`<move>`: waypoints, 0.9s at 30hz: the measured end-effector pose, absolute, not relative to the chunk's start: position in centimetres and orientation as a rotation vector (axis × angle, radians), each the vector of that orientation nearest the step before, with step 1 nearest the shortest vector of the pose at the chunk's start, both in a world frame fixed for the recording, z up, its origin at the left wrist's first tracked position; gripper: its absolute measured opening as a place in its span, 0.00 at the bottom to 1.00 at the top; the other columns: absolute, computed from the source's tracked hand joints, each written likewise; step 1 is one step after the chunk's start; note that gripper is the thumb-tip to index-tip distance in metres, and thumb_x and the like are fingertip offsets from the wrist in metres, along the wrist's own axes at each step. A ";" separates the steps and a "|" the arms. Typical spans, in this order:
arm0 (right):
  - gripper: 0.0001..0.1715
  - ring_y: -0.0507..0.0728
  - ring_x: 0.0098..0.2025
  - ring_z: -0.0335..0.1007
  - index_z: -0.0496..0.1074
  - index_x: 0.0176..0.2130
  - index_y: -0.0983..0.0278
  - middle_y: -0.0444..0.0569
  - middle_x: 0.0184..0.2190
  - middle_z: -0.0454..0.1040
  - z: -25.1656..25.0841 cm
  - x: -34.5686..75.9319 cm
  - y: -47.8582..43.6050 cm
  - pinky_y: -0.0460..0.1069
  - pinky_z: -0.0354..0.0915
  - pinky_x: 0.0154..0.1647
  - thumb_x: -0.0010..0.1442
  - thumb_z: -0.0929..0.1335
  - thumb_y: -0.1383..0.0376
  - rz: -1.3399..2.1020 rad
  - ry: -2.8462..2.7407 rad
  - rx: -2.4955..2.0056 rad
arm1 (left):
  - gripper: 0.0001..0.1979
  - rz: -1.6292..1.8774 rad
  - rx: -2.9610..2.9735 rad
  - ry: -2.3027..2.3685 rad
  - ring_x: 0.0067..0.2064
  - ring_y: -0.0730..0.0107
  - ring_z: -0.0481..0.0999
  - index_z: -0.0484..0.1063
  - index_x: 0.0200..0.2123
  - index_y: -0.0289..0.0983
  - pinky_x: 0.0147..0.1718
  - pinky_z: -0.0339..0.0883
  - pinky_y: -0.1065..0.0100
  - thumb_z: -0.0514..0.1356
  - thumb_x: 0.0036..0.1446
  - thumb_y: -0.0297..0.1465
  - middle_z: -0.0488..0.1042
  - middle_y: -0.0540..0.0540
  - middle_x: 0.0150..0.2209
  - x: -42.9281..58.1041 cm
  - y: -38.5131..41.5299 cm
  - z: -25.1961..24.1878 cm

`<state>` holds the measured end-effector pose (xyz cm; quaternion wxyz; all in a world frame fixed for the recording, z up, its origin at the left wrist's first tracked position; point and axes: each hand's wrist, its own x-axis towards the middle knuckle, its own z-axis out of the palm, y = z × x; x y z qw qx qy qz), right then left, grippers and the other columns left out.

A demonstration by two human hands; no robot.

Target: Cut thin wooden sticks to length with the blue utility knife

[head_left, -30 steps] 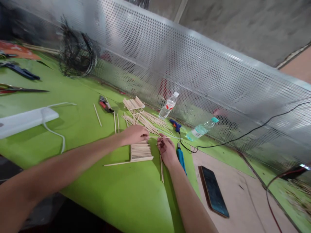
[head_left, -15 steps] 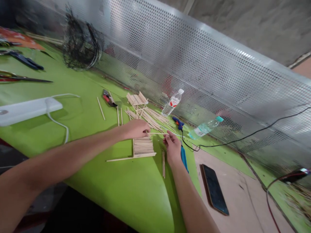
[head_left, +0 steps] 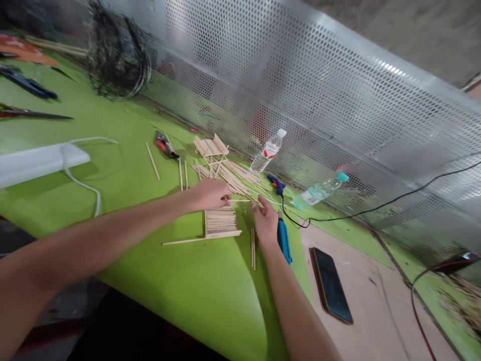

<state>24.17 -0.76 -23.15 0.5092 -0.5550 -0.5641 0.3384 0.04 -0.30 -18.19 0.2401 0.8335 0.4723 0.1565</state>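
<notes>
A thin wooden stick point(head_left: 242, 200) spans the gap between my two hands. Its left end is pinched in my left hand point(head_left: 212, 194), which hovers at the far edge of a flat panel of sticks point(head_left: 221, 221) laid side by side. The fingers of my right hand point(head_left: 266, 223) close on the stick's other end. A longer stick point(head_left: 183, 241) extends left from the panel's near edge. Two short sticks point(head_left: 253, 249) lie beside my right wrist. Beyond my hands are a pile of loose sticks point(head_left: 240, 178) and a small stick-built structure point(head_left: 211, 147).
Right of my hand lie a blue cutter knife point(head_left: 284, 240) and a phone point(head_left: 331, 285). A blue glue gun point(head_left: 277, 184) with a black cord sits between two bottles point(head_left: 268, 152). Pliers point(head_left: 165, 145), a white power strip point(head_left: 41, 161) and scissors point(head_left: 33, 113) are leftward. A perforated metal panel point(head_left: 300, 90) borders the table.
The view has shifted slightly, moving the scene up a little. Both hands keep their hold on the stick, and the right fingers have changed position slightly around its end.
</notes>
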 end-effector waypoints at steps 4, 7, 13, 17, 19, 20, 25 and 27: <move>0.34 0.64 0.50 0.79 0.75 0.59 0.68 0.60 0.50 0.81 -23.6 24.1 -0.8 0.62 0.73 0.55 0.56 0.71 0.58 0.771 -1.542 -1.283 | 0.17 0.422 2.314 1.307 0.38 0.62 0.78 0.84 0.45 0.38 0.36 0.68 0.62 0.56 0.64 0.35 0.82 0.38 0.42 0.2 -0.5 -18.0; 0.28 0.65 0.52 0.78 0.78 0.55 0.66 0.59 0.52 0.80 -23.7 24.1 -0.7 0.63 0.70 0.59 0.57 0.70 0.59 0.686 -1.643 -1.250 | 0.17 0.399 2.291 1.324 0.37 0.63 0.78 0.84 0.45 0.37 0.35 0.67 0.63 0.56 0.65 0.35 0.83 0.38 0.40 0.4 -0.4 -17.9; 0.27 0.66 0.58 0.75 0.80 0.53 0.65 0.59 0.58 0.77 -23.7 23.9 -0.7 0.63 0.68 0.63 0.57 0.70 0.59 0.631 -1.672 -1.263 | 0.21 0.413 2.213 1.215 0.28 0.69 0.73 0.83 0.48 0.38 0.30 0.63 0.64 0.60 0.62 0.44 0.83 0.38 0.44 -1.7 0.3 -16.6; 0.28 0.66 0.60 0.73 0.79 0.54 0.67 0.60 0.60 0.75 -23.5 23.8 -0.8 0.64 0.68 0.63 0.57 0.70 0.58 0.631 -1.687 -1.260 | 0.22 0.473 2.141 1.325 0.24 0.72 0.68 0.83 0.50 0.39 0.29 0.60 0.63 0.58 0.62 0.44 0.83 0.39 0.40 -4.4 1.1 -15.1; 0.28 0.66 0.60 0.73 0.79 0.54 0.66 0.59 0.60 0.75 -23.5 23.8 -0.9 0.64 0.67 0.64 0.57 0.69 0.59 0.624 -1.705 -1.263 | 0.22 0.480 2.122 1.347 0.26 0.70 0.70 0.83 0.51 0.38 0.31 0.62 0.61 0.59 0.61 0.42 0.82 0.39 0.41 -5.0 1.3 -14.9; 0.27 0.66 0.60 0.73 0.79 0.54 0.66 0.59 0.60 0.75 -23.4 23.9 -0.9 0.63 0.67 0.64 0.58 0.69 0.59 0.619 -1.711 -1.267 | 0.21 0.464 2.120 1.329 0.27 0.69 0.72 0.83 0.51 0.38 0.31 0.63 0.60 0.59 0.60 0.41 0.82 0.38 0.42 -5.0 1.3 -14.9; 0.27 0.66 0.60 0.73 0.79 0.54 0.66 0.59 0.60 0.76 -23.8 24.3 -0.6 0.64 0.67 0.64 0.58 0.69 0.58 0.593 -1.693 -1.290 | 0.16 0.376 2.145 1.176 0.27 0.69 0.74 0.85 0.43 0.38 0.32 0.66 0.62 0.61 0.60 0.39 0.83 0.39 0.41 -4.0 0.9 -15.8; 0.27 0.66 0.59 0.74 0.79 0.54 0.66 0.60 0.59 0.76 -24.0 24.3 -0.4 0.64 0.67 0.64 0.57 0.69 0.57 0.598 -1.669 -1.289 | 0.15 0.378 2.158 1.160 0.28 0.68 0.75 0.84 0.42 0.38 0.33 0.67 0.62 0.61 0.60 0.39 0.84 0.40 0.41 -3.8 0.9 -16.0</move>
